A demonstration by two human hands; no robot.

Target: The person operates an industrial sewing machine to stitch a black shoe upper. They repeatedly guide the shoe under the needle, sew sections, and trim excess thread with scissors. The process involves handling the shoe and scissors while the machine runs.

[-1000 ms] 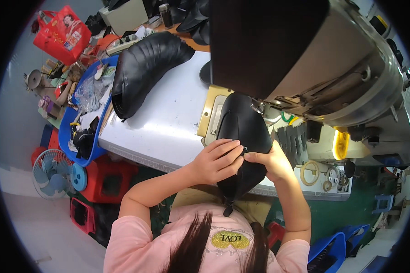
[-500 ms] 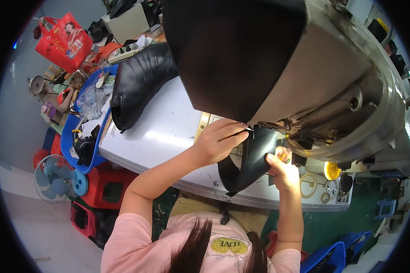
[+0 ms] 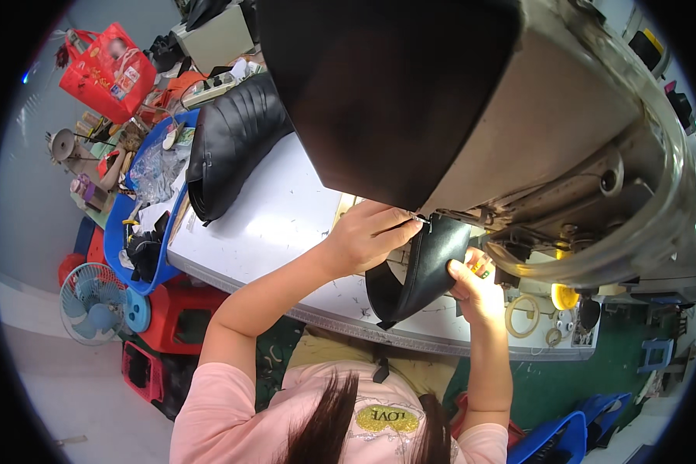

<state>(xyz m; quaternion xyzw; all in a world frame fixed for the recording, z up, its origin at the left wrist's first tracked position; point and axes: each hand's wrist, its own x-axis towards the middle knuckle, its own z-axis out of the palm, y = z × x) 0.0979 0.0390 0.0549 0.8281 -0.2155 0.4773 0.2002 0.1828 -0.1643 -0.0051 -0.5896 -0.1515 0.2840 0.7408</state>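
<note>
Blk leathery piece (image 3: 429, 271), curved, w/ sheen, R fingers (image 3: 464, 275) holding side, L fingers (image 3: 398, 233) by edge, hold unclear

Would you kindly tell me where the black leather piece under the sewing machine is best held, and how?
Probably hold the black leather piece by its right edge, from the right, thumb on top, as the right hand does: the near part extends out from under the sewing machine, which overhangs the far end beside the left hand.

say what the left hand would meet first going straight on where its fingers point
Probably the black piece, its upper end right by the left hand; the sewing machine looks close beyond, but depth is unclear.
</note>
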